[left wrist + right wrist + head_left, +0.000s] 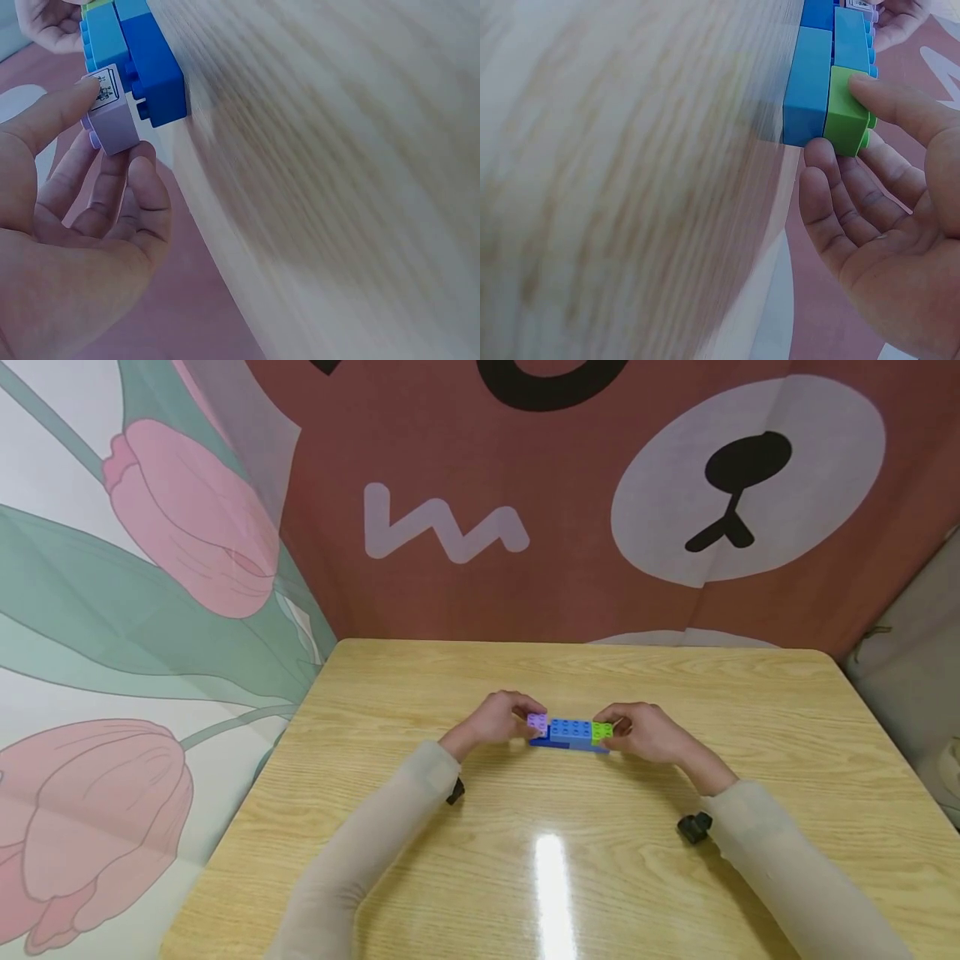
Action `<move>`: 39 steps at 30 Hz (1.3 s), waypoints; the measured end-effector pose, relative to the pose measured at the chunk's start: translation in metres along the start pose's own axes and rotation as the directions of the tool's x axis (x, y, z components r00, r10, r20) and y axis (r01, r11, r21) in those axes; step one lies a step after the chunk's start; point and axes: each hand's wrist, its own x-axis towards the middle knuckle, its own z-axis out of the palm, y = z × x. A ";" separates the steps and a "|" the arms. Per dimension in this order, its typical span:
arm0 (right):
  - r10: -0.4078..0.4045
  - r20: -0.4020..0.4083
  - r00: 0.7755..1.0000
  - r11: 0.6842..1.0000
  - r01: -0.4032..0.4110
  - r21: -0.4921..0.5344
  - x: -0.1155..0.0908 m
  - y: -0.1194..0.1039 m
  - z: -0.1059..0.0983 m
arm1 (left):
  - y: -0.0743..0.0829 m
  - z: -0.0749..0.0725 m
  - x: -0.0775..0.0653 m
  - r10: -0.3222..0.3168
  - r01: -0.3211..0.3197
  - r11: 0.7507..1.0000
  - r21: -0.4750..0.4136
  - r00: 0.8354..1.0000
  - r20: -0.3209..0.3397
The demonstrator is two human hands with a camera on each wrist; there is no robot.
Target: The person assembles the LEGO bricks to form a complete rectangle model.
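Note:
A low row of toy building bricks lies on the table. My left hand (501, 718) pinches a lilac brick (118, 129) with a printed picture on its side. In the left wrist view that brick sits slightly tilted over the end of a dark blue brick (163, 79), whose studs show beside it. At the row's other end, my right hand (647, 732) holds a lime green brick (846, 120) between thumb and fingers. The green brick lies flush over the end of a lighter blue bottom brick (807, 90). Between the two small bricks is a blue studded brick (572, 730) in the upper layer.
The wooden table (420, 877) extends around the bricks, with a bright light reflection near its front. Behind it hangs a brown cloth (450, 602) with a cartoon face. A tulip-print cloth (150, 677) hangs at the left. Small black devices (694, 827) sit at both wrists.

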 end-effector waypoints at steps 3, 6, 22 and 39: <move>-0.005 -0.002 1.000 1.000 0.005 -0.008 0.001 0.001 0.000 | 0.001 0.001 0.001 -0.003 0.003 1.000 -0.008 1.000 0.007; -0.006 -0.004 1.000 1.000 0.006 -0.012 0.000 0.001 0.000 | 0.001 0.004 0.002 -0.007 0.007 1.000 -0.010 1.000 0.013; 0.005 0.005 1.000 1.000 -0.005 0.007 0.000 -0.002 0.000 | -0.001 0.010 0.000 -0.030 0.029 0.999 -0.038 0.999 -0.025; -0.008 0.001 1.000 1.000 0.008 -0.006 0.001 -0.001 0.000 | -0.004 0.013 0.002 -0.038 0.035 0.996 -0.076 0.999 -0.029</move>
